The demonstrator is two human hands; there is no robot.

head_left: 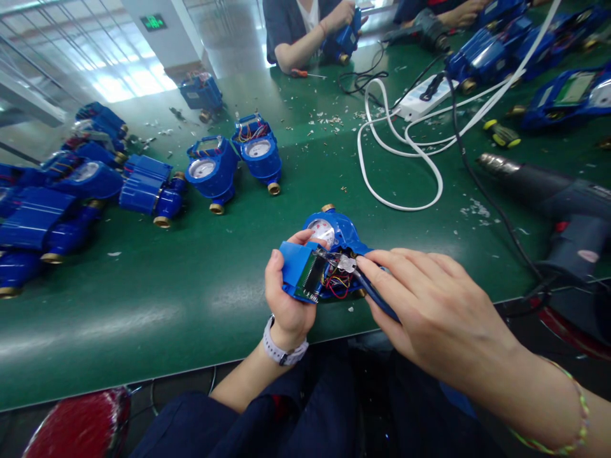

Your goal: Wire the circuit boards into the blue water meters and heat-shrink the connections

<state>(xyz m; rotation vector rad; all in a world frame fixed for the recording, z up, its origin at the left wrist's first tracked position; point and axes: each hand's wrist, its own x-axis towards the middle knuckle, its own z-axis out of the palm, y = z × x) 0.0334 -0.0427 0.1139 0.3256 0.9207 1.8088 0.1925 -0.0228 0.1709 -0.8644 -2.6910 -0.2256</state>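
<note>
A blue water meter point(341, 222) with a round dial and brass ends lies near the table's front edge, its electronics housing opened. My left hand point(286, 299) grips the blue cover point(292, 264), which carries a green circuit board point(310, 275). Red, yellow and other thin wires point(340, 283) run between the board and the meter body. In my right hand point(420, 292) is a pair of cutting pliers point(377, 296) with dark blue handles. Its metal jaws reach in among the wires at the board's edge; whether they touch a wire I cannot tell.
Several blue water meters point(258, 149) stand along the left and back. At right lie a heat gun point(539, 191), a small yellow-black screwdriver point(501, 133) and a white power strip point(424, 98) with looped cable. Across the table a co-worker's arm point(305, 48) holds another meter.
</note>
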